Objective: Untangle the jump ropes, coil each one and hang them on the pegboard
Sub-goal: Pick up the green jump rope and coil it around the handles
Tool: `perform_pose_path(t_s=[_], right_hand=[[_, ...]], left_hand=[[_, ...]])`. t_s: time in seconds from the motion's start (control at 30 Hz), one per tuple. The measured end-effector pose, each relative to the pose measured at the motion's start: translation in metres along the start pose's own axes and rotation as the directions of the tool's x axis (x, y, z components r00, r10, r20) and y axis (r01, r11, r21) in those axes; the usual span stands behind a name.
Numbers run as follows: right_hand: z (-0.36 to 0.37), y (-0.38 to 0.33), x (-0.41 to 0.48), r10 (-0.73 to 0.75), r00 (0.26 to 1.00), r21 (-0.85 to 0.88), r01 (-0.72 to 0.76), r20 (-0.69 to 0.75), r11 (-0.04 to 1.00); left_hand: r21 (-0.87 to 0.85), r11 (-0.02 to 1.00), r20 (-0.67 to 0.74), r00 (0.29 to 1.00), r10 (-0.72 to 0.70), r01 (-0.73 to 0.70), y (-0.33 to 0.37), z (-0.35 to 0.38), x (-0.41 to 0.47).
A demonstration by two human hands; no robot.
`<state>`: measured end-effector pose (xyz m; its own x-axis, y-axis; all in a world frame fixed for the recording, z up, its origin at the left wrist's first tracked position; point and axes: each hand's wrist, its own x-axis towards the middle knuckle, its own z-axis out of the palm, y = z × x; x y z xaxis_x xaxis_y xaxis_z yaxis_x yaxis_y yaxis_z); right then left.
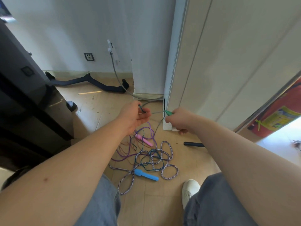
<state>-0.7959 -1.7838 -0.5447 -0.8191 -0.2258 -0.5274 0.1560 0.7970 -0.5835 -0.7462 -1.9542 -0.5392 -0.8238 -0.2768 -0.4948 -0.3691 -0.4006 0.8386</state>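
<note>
Several jump ropes lie tangled on the tan floor: a purple cord (152, 132) with a pink handle (144, 139), a white-and-purple striped rope (169, 172), and a dark teal cord (155, 158) near a blue handle (145, 174). My right hand (179, 119) grips a green handle (168, 112). A thin grey-green cord (156, 112) runs from it to my left hand (135, 115), which pinches a small loop of it between thumb and fingers. Another length of that cord drops to the pile. No pegboard is in view.
A white cabinet (211, 62) stands right ahead, with a black tube (193, 144) on the floor beside it. A dark unit (29, 98) fills the left. A black curved bar (91, 82) and grey cable (117, 75) lie by the wall. My white shoe (189, 191) is near the pile.
</note>
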Motion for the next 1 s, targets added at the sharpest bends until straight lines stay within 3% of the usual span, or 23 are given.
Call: perform_pose_path(t_s=[0.1, 0.2, 0.27, 0.33, 0.43, 0.67, 0.83, 1.0], right_hand=[[0.002, 0.000, -0.004, -0.038, 0.994, -0.142, 0.053, 0.106, 0.989], [0.004, -0.004, -0.008, -0.159, 0.971, -0.393, 0.218, 0.178, 0.893], [0.004, -0.007, -0.010, -0.253, 0.952, -0.441, 0.304, 0.172, 0.845], [0.003, -0.010, -0.011, -0.404, 0.911, -0.469, 0.391, 0.078, 0.792], [0.001, -0.012, -0.009, -0.578, 0.815, -0.337, 0.535, -0.037, 0.775], [0.006, -0.016, -0.012, -0.598, 0.801, -0.209, 0.591, 0.032, 0.780], [0.013, -0.018, -0.012, -0.690, 0.722, -0.219, 0.682, 0.053, 0.697], [0.015, -0.018, -0.010, -0.695, 0.717, -0.245, 0.685, 0.054, 0.687]], left_hand=[[-0.090, 0.996, -0.004, 1.000, 0.001, -0.002, 0.002, 0.003, -0.001], [-0.086, 0.996, -0.005, 0.999, 0.035, -0.035, 0.001, 0.004, -0.002], [-0.095, 0.994, 0.011, 0.999, 0.046, -0.045, 0.002, 0.005, -0.003], [-0.102, 0.994, 0.020, 0.999, 0.046, -0.043, 0.002, 0.004, -0.003], [-0.115, 0.993, 0.053, 0.998, 0.030, -0.024, 0.003, 0.001, -0.002], [-0.274, 0.960, 0.225, 0.974, -0.001, 0.064, 0.007, -0.003, -0.005], [-0.249, 0.968, 0.128, 0.992, -0.009, 0.041, 0.013, -0.008, -0.001], [-0.001, 0.999, 0.002, 0.999, 0.032, -0.032, 0.014, -0.009, -0.006]])
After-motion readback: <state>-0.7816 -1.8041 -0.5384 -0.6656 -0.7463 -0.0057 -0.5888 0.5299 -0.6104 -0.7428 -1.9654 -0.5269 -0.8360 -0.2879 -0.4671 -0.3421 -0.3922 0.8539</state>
